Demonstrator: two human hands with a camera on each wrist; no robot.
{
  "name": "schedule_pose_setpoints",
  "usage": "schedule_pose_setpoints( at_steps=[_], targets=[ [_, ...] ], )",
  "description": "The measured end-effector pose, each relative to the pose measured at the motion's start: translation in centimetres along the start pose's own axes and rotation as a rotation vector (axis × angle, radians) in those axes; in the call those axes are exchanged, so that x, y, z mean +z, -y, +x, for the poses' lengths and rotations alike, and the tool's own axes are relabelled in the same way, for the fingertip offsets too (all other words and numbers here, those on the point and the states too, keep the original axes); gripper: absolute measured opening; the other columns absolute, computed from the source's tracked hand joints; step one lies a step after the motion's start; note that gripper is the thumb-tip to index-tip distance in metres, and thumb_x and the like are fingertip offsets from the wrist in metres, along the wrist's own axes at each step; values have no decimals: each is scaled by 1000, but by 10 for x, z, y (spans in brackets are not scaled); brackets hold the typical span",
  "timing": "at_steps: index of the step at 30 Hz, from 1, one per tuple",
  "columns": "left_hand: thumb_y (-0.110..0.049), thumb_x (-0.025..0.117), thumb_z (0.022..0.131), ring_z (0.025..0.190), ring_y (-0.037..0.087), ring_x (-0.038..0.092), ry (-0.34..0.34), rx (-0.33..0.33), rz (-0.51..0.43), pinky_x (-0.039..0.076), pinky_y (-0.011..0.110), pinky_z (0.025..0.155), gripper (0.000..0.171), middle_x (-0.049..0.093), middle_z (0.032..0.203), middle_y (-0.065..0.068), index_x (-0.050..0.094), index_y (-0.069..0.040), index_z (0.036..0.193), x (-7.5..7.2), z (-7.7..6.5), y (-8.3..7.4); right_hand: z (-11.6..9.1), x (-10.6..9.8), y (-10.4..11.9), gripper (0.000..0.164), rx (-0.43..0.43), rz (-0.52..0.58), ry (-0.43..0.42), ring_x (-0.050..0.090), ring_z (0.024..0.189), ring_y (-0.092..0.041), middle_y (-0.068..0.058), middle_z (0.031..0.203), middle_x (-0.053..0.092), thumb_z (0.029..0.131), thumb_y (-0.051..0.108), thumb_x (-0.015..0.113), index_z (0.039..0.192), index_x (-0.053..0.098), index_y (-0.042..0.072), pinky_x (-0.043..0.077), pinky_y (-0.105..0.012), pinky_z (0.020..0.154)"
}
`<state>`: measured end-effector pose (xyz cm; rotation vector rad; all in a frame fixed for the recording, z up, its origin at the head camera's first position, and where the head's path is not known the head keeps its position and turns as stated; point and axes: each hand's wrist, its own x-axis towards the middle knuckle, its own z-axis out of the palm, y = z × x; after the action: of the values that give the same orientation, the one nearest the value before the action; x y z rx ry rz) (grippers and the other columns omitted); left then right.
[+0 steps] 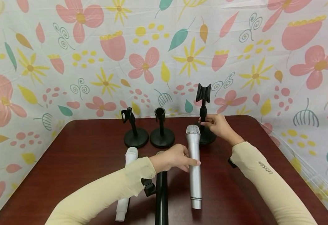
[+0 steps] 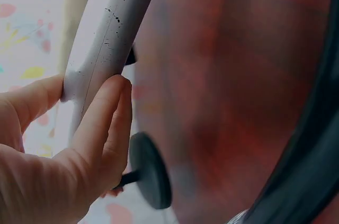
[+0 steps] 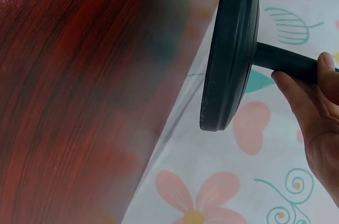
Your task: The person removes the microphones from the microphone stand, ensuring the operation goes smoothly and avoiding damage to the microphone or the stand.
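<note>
My left hand (image 1: 175,157) grips a silver microphone (image 1: 194,184) by its body, mesh head pointing toward the back. In the left wrist view, thumb and fingers hold opposite sides of the grey, speckled microphone body (image 2: 114,28). My right hand (image 1: 218,126) pinches the pole of the rightmost black microphone stand (image 1: 203,110), whose clip tops it. The right wrist view shows fingers on that pole, below its round base (image 3: 230,54) and clip. Part of the base is hidden behind the silver microphone in the head view.
Two more black microphone stands (image 1: 135,137) with round bases stand left of the held one. A white microphone (image 1: 131,156) and a black microphone (image 1: 161,200) lie on the dark red table (image 1: 90,150), partly covered by my left arm. A floral cloth (image 1: 164,62) hangs behind.
</note>
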<state>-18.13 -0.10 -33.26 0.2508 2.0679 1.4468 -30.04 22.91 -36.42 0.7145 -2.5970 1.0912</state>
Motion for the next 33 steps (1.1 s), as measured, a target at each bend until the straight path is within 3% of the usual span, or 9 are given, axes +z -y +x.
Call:
schedule_pose_setpoints(
  at_steps=[4, 8, 13, 17, 23, 33],
  targets=[
    [-6, 75, 83, 74, 27, 70, 0, -29, 11, 58, 31, 64, 28, 61, 79, 15, 50, 5, 83, 15, 3, 7, 1, 2, -1, 11, -15, 16, 0, 69, 92, -29, -14, 96, 72, 91, 2, 64, 98, 73, -2, 50, -18, 66],
    [-5, 74, 84, 71, 25, 69, 26, -58, 21, 58, 30, 62, 26, 59, 79, 14, 49, 4, 84, 26, 4, 11, 1, 4, -2, 12, -12, 9, 7, 68, 94, -30, -14, 96, 72, 91, 2, 64, 98, 73, -2, 54, -25, 71],
    [-2, 72, 85, 78, 32, 69, 52, -103, -1, 58, 35, 63, 33, 57, 84, 18, 48, 11, 102, 34, 6, 17, 4, 5, -2, 12, 2, -1, 15, 68, 94, -30, -15, 96, 72, 91, 1, 64, 98, 73, -3, 55, -40, 75],
    [1, 71, 84, 82, 39, 69, 55, -148, -15, 58, 38, 65, 46, 55, 88, 21, 41, 13, 116, 38, 11, 22, 6, 7, -2, 11, -14, 1, 16, 69, 93, -30, -16, 95, 72, 90, -1, 64, 98, 73, -4, 55, -42, 75],
    [6, 69, 84, 82, 47, 66, 76, -179, 6, 58, 42, 67, 24, 54, 84, 18, 46, 6, 92, 46, 19, 30, 7, 10, 0, 12, -38, 23, 15, 69, 94, -31, -18, 95, 71, 90, -3, 65, 98, 72, -5, 55, -41, 77],
    [7, 66, 86, 89, 49, 64, 101, -231, -43, 57, 44, 73, 22, 54, 83, 21, 45, 7, 92, 47, 23, 33, 11, 15, -2, 12, -26, 46, 20, 69, 94, -30, -17, 96, 71, 89, -1, 65, 99, 72, -4, 55, -43, 78]
  ],
)
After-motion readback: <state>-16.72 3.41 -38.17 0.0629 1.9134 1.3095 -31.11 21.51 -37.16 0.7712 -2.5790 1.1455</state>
